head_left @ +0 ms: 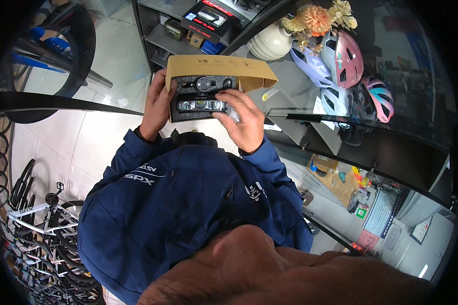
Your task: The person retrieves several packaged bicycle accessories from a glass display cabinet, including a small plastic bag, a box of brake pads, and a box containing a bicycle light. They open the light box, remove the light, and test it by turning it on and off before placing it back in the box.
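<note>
In front of my chest is a brown cardboard box [188, 64], its lid flap folded up at the far side. My left hand [156, 108] is closed around the box's left edge. Dark foam [188, 81] lines the inside. A black bike light [201, 105] with a clear lens lies along the near part of the box. The fingers of my right hand [245, 120] are closed on the light's right end. Behind it, a round black mount [203, 84] sits in the foam, with a dark coiled piece [228, 82] to its right. Clear plastic [233, 114] shows beneath my right fingers.
A shelf unit with a black and red box [208, 20] stands ahead. To the right, a glass-topped counter carries several helmets [343, 58], a white vase [270, 41] and flowers [318, 20]. Several bikes [48, 218] stand at lower left. A dark wheel [81, 46] is at upper left.
</note>
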`<state>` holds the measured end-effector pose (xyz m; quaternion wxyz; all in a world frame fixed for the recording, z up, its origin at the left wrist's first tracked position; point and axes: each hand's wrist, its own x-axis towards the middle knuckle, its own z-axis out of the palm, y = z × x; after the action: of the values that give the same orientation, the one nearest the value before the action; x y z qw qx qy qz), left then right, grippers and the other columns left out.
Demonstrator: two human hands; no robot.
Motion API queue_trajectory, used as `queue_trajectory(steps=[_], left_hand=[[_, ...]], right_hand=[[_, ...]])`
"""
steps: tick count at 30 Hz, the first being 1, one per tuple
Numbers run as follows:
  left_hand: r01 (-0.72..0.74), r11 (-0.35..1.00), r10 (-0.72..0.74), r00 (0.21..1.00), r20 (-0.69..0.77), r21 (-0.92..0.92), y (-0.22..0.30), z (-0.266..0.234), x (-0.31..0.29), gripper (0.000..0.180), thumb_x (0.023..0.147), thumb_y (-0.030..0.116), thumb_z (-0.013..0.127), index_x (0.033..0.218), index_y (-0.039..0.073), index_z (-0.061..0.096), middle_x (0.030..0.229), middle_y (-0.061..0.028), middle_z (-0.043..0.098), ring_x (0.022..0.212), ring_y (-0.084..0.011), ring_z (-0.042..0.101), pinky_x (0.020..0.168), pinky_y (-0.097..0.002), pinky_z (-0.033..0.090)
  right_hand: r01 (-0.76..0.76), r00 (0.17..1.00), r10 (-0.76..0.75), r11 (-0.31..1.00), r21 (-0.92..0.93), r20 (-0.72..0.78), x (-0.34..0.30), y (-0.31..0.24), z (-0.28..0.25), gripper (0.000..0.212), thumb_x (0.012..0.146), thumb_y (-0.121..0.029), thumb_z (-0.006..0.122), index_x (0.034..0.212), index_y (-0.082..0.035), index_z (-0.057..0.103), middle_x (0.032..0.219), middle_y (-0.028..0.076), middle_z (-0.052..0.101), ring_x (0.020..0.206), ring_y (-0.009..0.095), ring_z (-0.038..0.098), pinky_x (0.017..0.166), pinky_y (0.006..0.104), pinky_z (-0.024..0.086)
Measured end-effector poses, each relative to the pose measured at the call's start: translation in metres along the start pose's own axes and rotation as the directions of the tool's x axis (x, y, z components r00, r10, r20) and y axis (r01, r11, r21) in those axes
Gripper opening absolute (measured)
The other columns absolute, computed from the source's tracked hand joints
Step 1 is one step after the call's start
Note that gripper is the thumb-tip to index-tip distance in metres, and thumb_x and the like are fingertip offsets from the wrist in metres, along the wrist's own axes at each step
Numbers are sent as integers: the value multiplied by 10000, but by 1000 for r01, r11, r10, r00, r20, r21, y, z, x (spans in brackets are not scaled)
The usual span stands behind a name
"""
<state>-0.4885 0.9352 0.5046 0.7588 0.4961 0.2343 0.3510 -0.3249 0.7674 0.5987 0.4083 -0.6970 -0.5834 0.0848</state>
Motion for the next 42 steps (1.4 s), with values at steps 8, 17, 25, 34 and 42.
queue_trajectory(steps=[8, 17, 25, 34, 42], left_hand=[[83, 969, -58, 992, 115, -232, 9, 2, 0, 402, 1046, 134, 573, 1420, 16, 490, 1323, -59, 600, 1252, -137, 554, 1096, -290, 415], [-28, 996, 35, 995, 88, -79, 1, -3, 0, 446, 1041, 180, 599, 1437, 11, 481, 1356, -79, 591, 1273, -154, 552, 1121, -309, 409], [13, 999, -10, 998, 62, -37, -1, -5, -1, 428, 1039, 149, 574, 1435, 8, 496, 1356, -72, 578, 1277, -149, 539, 1126, -306, 399], [86, 991, -89, 996, -26, -102, 6, 0, -1, 416, 1038, 129, 549, 1437, 15, 516, 1301, -45, 615, 1218, -129, 546, 1066, -287, 417], [109, 981, -111, 994, -6, -160, 3, 1, 1, 441, 1044, 105, 529, 1471, 1, 486, 1311, -53, 616, 1202, -123, 561, 1051, -278, 433]], right_hand=[[4, 999, -6, 998, -60, -33, 0, -1, 1, 426, 778, -77, 884, 1179, -40, 744, 1209, 153, 720, 1090, 339, 707, 942, 385, 563], [73, 996, -64, 983, -169, 56, 3, -7, -1, 448, 769, -90, 863, 1197, -66, 732, 1230, 107, 707, 1090, 331, 675, 922, 410, 561], [98, 993, -77, 963, -250, 92, 4, -11, -2, 526, 749, -82, 865, 1254, -67, 720, 1230, 106, 714, 1095, 318, 675, 938, 395, 558], [26, 999, -21, 991, -129, 39, 2, -12, -10, 494, 777, -69, 849, 1254, -87, 722, 1236, 108, 728, 1086, 321, 701, 926, 388, 574], [9, 999, -4, 991, -131, 44, 0, -8, -8, 493, 795, -73, 846, 1272, -83, 720, 1260, 132, 697, 1094, 337, 695, 933, 396, 573]])
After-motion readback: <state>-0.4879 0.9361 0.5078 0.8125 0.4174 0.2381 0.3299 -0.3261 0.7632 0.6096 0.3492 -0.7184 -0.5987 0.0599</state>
